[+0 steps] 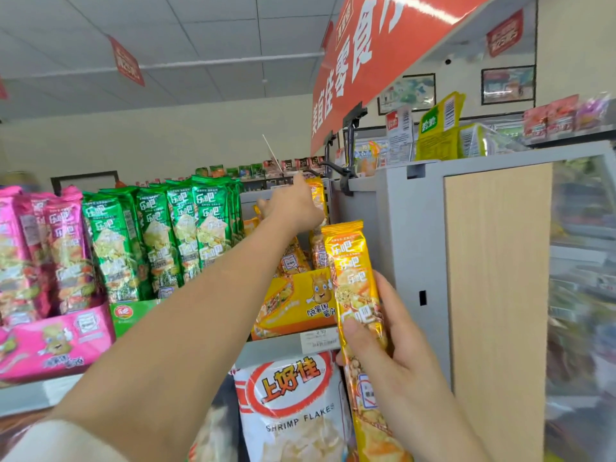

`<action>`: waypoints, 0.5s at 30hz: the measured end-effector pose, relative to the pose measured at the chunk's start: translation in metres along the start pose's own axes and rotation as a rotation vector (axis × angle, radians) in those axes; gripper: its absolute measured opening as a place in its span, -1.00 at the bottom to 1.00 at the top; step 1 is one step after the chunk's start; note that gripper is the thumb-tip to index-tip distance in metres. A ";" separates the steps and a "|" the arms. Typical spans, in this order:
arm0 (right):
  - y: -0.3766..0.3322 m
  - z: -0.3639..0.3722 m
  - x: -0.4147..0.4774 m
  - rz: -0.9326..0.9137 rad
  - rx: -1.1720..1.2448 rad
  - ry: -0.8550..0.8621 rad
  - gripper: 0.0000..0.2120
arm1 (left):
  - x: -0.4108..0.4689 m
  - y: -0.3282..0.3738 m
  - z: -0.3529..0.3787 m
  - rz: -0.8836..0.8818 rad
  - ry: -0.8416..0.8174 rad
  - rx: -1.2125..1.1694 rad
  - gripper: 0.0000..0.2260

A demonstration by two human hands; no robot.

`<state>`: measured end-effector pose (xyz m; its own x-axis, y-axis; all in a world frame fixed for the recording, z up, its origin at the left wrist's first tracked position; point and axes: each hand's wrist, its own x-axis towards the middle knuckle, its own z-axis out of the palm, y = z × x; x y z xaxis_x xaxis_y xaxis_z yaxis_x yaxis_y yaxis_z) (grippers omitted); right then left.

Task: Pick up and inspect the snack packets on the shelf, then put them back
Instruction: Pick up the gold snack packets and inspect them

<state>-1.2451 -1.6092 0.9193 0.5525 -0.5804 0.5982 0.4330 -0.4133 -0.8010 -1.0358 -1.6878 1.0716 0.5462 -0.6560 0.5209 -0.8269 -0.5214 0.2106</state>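
Closest to the lens, a pale sleeve (50, 441) ends where the bare left forearm stretches up and away to the shelf. Just right of it the right hand (390, 348) holds a tall yellow-gold foil snack packet (355, 271) upright in front of the right end of the grey metal shelf (266, 353) — thumb pressed across the packet's front, the other fingers curled round behind. The packet's lower part overlaps a white-and-red shrimp flakes bag (293, 405) below the shelf's front edge.

The left hand (293, 210) is at the back of the shelf's right end, against the upright yellow packets (318, 195) in a yellow cardboard display box (296, 301). Its index finger lies stretched towards the top of one, but the hand is seen from behind — whether it grips anything I cannot tell.

A white price tag (320, 340) sits on the front edge under that box. Towards the shelf's left end stand green foil packets (160, 235), then pink foil packets (43, 248) in a pink display box (50, 341). A red hanging sign (366, 51) slants overhead.
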 end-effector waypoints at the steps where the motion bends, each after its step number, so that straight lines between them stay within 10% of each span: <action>1: 0.001 0.001 0.000 -0.002 0.009 0.003 -0.50 | -0.004 0.000 -0.001 0.015 0.009 0.000 -0.31; 6: 0.004 0.007 0.001 -0.002 0.089 -0.011 -0.54 | -0.048 -0.008 -0.031 0.124 0.197 -0.483 -0.73; 9: 0.007 0.011 0.000 0.062 0.122 -0.028 -0.54 | -0.107 -0.016 -0.046 0.053 -0.095 -1.058 -0.62; 15: 0.013 0.034 -0.008 0.114 0.147 0.007 -0.51 | -0.171 -0.021 -0.035 0.138 -0.004 -1.228 -0.89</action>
<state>-1.2198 -1.5864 0.9053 0.5989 -0.6230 0.5032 0.4675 -0.2382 -0.8513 -1.1168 -1.5455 1.0069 0.4432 -0.6675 0.5984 -0.4534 0.4090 0.7919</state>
